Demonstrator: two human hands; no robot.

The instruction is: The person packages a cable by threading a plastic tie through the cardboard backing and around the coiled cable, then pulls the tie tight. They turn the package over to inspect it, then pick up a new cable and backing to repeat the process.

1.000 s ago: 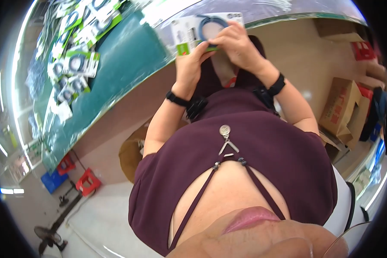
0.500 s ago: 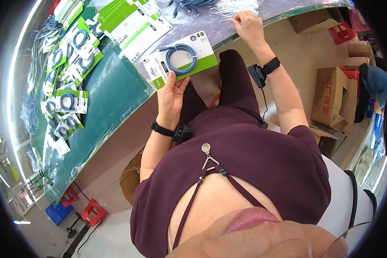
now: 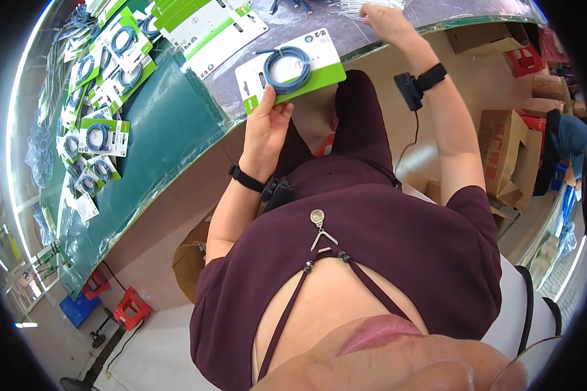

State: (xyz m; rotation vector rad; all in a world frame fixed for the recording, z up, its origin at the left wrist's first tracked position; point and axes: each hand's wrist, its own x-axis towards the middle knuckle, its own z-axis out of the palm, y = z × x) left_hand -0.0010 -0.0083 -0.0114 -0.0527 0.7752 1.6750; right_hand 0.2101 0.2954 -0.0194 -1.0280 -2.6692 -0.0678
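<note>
Blue coiled cable (image 3: pixel 305 72) sits on a white-and-green card (image 3: pixel 329 62), face up across the desk edge at 12 o'clock; clock is centred on the view. Left hand (image 3: pixel 268 133), below it, grips the card at its 7 o'clock edge, thumb on the front, fingers mostly behind. Right hand (image 3: pixel 391 26) is out at 1 o'clock, clear of the card, fingers part-curled beside thin white strands (image 3: pixel 372 8); can't tell if it pinches one. Other blue cable ends (image 3: pixel 292 6) at 12, top border, cut off by frame. Overlapping flat white-and-green cards (image 3: pixel 209 32) at 11. Pile of carded blue cables (image 3: pixel 104 135) spreads from 9 to 11 on the desk (image 3: pixel 166 124). Black straps on both wrists.
</note>
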